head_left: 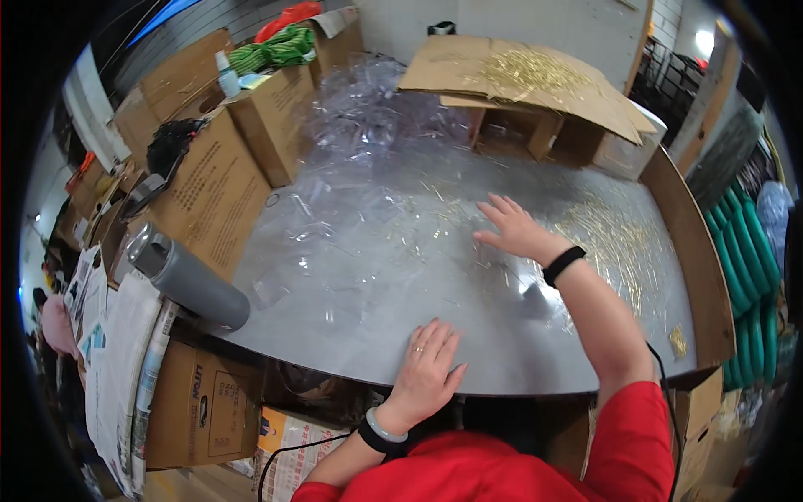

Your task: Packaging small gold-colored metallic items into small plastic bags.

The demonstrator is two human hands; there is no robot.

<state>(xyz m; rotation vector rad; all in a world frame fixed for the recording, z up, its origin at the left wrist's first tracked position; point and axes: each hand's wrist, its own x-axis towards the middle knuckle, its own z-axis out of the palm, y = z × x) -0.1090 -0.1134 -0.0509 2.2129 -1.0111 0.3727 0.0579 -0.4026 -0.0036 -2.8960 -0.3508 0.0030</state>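
My left hand [427, 365] lies flat at the near edge of the grey tabletop [368, 322], fingers stretched out, a ring on one finger and a bangle with a black band at the wrist. Over the middle of the table my right hand [516, 230] is spread and holds nothing; it wears a black wristband. To its right, many thin gold-coloured strips [615, 238] are scattered on the surface. A few more strips and clear plastic pieces [305, 226] lie to its left. At the back a large heap of clear plastic bags or film [360, 113] is piled up.
A cardboard sheet [468, 71] at the back right bears more gold strips [535, 71], above open box compartments. Cardboard boxes [205, 188] wall the left side, beside a grey bottle [188, 280]. A cardboard rim [690, 259] borders the right. A small gold bundle [677, 340] lies near it.
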